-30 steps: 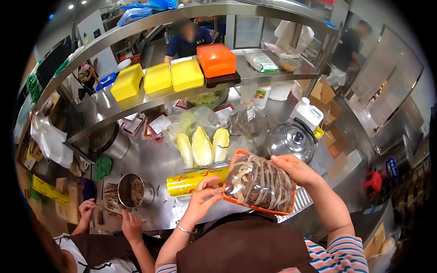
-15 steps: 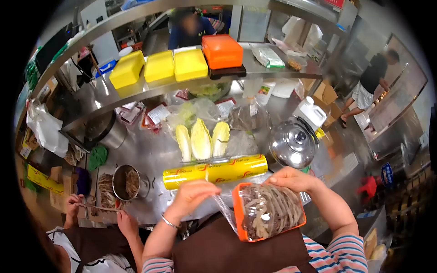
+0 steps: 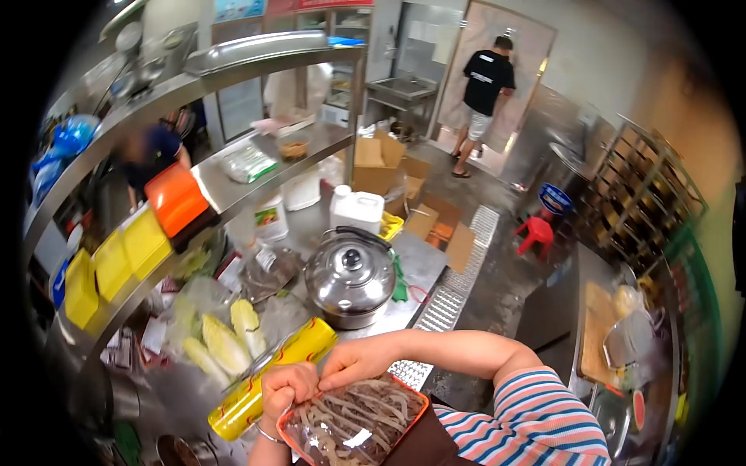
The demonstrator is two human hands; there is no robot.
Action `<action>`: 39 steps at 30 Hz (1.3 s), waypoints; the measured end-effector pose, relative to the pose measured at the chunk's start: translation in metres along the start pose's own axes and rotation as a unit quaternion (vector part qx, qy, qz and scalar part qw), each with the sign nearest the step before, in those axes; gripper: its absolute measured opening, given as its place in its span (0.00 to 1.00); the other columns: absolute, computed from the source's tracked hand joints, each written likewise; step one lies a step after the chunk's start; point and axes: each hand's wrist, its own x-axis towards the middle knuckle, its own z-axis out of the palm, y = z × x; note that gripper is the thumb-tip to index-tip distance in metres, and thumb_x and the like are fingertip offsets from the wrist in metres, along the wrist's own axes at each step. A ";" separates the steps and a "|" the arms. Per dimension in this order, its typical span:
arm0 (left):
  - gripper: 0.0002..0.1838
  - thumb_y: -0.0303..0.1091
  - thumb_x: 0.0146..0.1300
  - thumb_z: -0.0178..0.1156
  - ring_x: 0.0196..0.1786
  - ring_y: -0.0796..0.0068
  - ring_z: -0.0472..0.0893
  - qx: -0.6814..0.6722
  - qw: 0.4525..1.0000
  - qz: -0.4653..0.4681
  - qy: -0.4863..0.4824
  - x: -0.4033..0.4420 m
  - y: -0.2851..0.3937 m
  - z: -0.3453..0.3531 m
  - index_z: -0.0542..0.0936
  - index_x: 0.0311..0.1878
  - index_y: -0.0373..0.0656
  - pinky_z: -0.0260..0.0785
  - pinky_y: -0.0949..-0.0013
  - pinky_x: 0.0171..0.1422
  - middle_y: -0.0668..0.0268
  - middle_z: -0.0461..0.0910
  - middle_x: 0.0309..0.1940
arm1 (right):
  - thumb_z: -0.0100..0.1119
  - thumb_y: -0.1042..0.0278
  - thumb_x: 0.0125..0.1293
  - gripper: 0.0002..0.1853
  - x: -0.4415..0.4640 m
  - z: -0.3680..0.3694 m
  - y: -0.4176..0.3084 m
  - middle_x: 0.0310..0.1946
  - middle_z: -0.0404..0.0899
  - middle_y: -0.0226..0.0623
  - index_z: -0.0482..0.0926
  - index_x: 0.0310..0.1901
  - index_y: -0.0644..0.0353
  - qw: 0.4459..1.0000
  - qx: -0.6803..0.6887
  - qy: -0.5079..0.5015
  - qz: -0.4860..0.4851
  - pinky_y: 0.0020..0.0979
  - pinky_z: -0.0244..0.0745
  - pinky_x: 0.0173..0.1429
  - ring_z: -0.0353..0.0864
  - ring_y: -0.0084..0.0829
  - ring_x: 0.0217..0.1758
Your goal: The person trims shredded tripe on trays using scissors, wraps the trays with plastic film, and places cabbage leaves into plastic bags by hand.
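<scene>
An orange-rimmed box [image 3: 353, 423] of greyish-brown strips, with clear cling film stretched over its top, is held low in front of my body. My left hand [image 3: 286, 388] is closed in a fist at the box's upper left corner, gripping the film. Beside it and touching it, my right hand [image 3: 350, 362] pinches at the same film along the upper rim. The fingertips are partly hidden. Just beyond my hands lies a yellow roll of cling film [image 3: 233, 408], slanting across the steel counter.
Behind the roll are yellow-green cabbage pieces [image 3: 225, 343], a lidded steel pot [image 3: 351, 272] and a white jug [image 3: 356, 210]. Yellow boxes [image 3: 113, 268] and an orange box [image 3: 177, 198] line the shelf. One person stands behind it; another [image 3: 488, 81] is by the far door. A red stool [image 3: 535, 234] stands right.
My view has swung right. My left hand, earlier apart and pulling film out to the side, now meets my right hand at the box's corner. The right hand has left the box's far upper edge.
</scene>
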 end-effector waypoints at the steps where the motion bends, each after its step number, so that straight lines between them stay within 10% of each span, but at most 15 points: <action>1: 0.16 0.38 0.61 0.51 0.17 0.77 0.65 -0.037 0.999 -0.014 0.016 -0.001 -0.007 0.001 0.71 0.20 0.39 0.58 0.73 0.23 0.67 0.69 0.14 | 0.48 0.54 0.70 0.21 -0.001 0.001 0.005 0.21 0.72 0.31 0.75 0.30 0.67 1.000 -0.008 -0.007 0.009 0.28 0.66 0.34 0.66 0.18 0.27; 10: 0.06 0.24 0.58 0.50 0.22 0.76 0.75 0.179 0.975 -0.130 0.037 0.010 -0.016 0.008 0.76 0.31 0.36 0.68 0.74 0.28 0.64 0.77 0.21 | 0.51 0.56 0.67 0.17 -0.014 0.011 0.006 0.24 0.74 0.28 0.75 0.34 0.65 0.998 0.051 0.011 0.036 0.26 0.67 0.36 0.69 0.18 0.30; 16: 0.09 0.20 0.52 0.55 0.24 0.61 0.76 0.559 0.812 0.164 -0.015 0.023 -0.019 0.006 0.76 0.37 0.39 0.69 0.69 0.29 0.58 0.76 0.23 | 0.53 0.58 0.63 0.19 -0.006 0.016 0.019 0.40 0.78 0.35 0.74 0.47 0.67 0.991 0.120 0.020 0.047 0.26 0.68 0.50 0.73 0.22 0.44; 20: 0.07 0.30 0.62 0.54 0.29 0.66 0.77 0.602 0.783 0.130 0.093 0.025 -0.030 -0.016 0.76 0.42 0.40 0.70 0.70 0.33 0.60 0.77 0.27 | 0.53 0.56 0.67 0.19 -0.002 -0.003 0.031 0.38 0.77 0.31 0.76 0.47 0.66 0.991 0.101 0.058 0.065 0.24 0.69 0.48 0.73 0.20 0.43; 22: 0.21 0.49 0.70 0.43 0.34 0.72 0.78 0.169 0.924 -0.220 0.262 0.004 -0.020 -0.046 0.76 0.47 0.40 0.72 0.71 0.38 0.64 0.79 0.32 | 0.52 0.56 0.68 0.17 -0.003 -0.017 0.039 0.36 0.77 0.28 0.76 0.45 0.64 0.986 0.085 0.124 0.070 0.22 0.68 0.46 0.71 0.17 0.41; 23: 0.36 0.63 0.68 0.31 0.38 0.75 0.78 0.131 0.919 -0.282 0.241 -0.026 -0.030 -0.072 0.75 0.52 0.41 0.73 0.68 0.42 0.66 0.80 0.38 | 0.51 0.56 0.68 0.17 -0.004 -0.021 0.040 0.35 0.77 0.28 0.76 0.44 0.64 0.983 0.075 0.145 0.081 0.23 0.69 0.44 0.71 0.16 0.39; 26: 0.40 0.68 0.65 0.33 0.42 0.76 0.76 -0.091 0.876 -0.455 0.133 -0.050 0.022 -0.056 0.68 0.63 0.42 0.71 0.69 0.42 0.64 0.78 0.43 | 0.52 0.57 0.68 0.14 0.000 -0.020 0.051 0.32 0.77 0.28 0.77 0.41 0.61 0.978 0.023 0.177 0.110 0.23 0.69 0.39 0.71 0.16 0.34; 30: 0.40 0.69 0.64 0.38 0.45 0.78 0.74 -0.047 0.859 -0.487 0.148 -0.052 0.019 -0.040 0.69 0.62 0.42 0.71 0.72 0.41 0.65 0.77 0.45 | 0.52 0.57 0.67 0.14 0.022 0.013 0.039 0.30 0.79 0.35 0.77 0.42 0.59 0.987 -0.112 0.083 0.084 0.29 0.71 0.39 0.77 0.26 0.33; 32: 0.37 0.65 0.65 0.41 0.47 0.81 0.72 0.147 0.814 -0.562 0.010 -0.049 0.019 -0.044 0.69 0.62 0.42 0.70 0.74 0.43 0.67 0.75 0.47 | 0.52 0.56 0.67 0.14 0.029 0.018 0.035 0.30 0.80 0.37 0.76 0.41 0.60 0.983 -0.147 0.065 0.088 0.31 0.72 0.39 0.78 0.30 0.33; 39: 0.17 0.38 0.70 0.49 0.44 0.85 0.71 0.091 0.894 -0.438 -0.008 -0.031 0.003 -0.038 0.70 0.56 0.40 0.66 0.79 0.49 0.72 0.74 0.43 | 0.50 0.54 0.65 0.14 0.033 0.026 0.020 0.30 0.78 0.42 0.73 0.38 0.57 0.979 -0.172 0.087 0.067 0.36 0.71 0.38 0.78 0.40 0.33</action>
